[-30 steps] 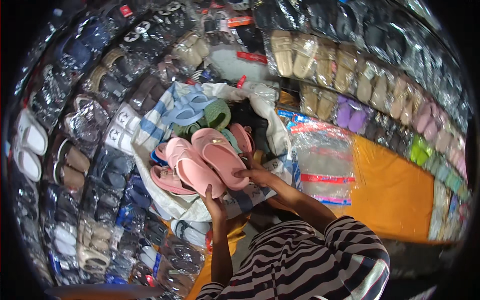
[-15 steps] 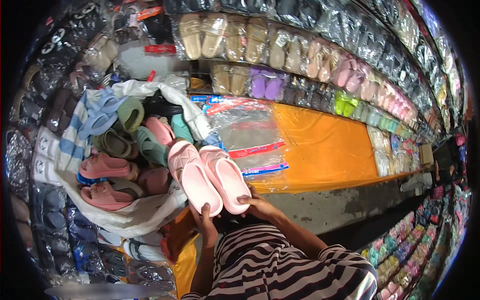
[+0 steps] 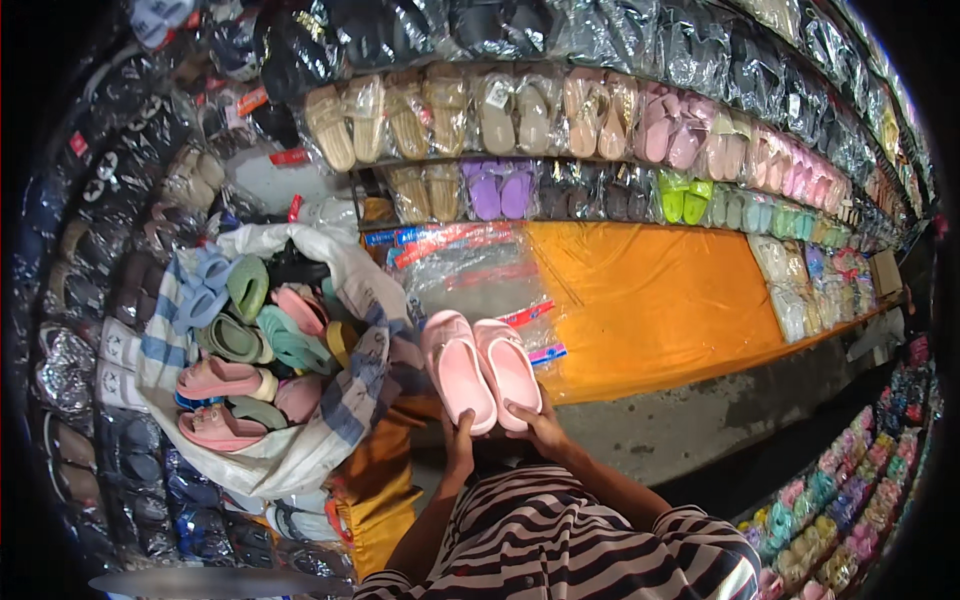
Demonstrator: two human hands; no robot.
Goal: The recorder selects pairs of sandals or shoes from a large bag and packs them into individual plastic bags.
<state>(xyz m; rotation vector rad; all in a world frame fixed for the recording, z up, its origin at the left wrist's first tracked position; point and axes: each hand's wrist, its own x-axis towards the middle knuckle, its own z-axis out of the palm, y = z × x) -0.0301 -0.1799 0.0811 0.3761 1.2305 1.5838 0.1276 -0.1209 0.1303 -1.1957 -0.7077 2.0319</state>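
A pair of pale pink slippers is held side by side in front of me, toes pointing away and insoles facing up. My left hand (image 3: pixel 459 448) grips the heel of the left slipper (image 3: pixel 462 378), thumb on top. The heel of the right slipper (image 3: pixel 512 370) is pinched in my right hand (image 3: pixel 537 425), its thumb also on the insole. To the left, a white and blue woven sack (image 3: pixel 262 470) gapes wide, filled with loose slippers in pink, green, teal and blue, such as a pink slide (image 3: pixel 220 428) near its front side.
Flat clear plastic bags (image 3: pixel 470 280) with red and blue strips lie on an orange cloth (image 3: pixel 650 300) beyond my hands. Racks of plastic-wrapped slippers (image 3: pixel 520 110) rise behind. More wrapped footwear (image 3: pixel 135 440) hangs at the left, and colourful pairs (image 3: pixel 830 490) line the lower right.
The slippers and both hands have shifted right, away from the sack, and the slippers now stand more upright in view. The view has turned somewhat too. Both hands keep their grip.
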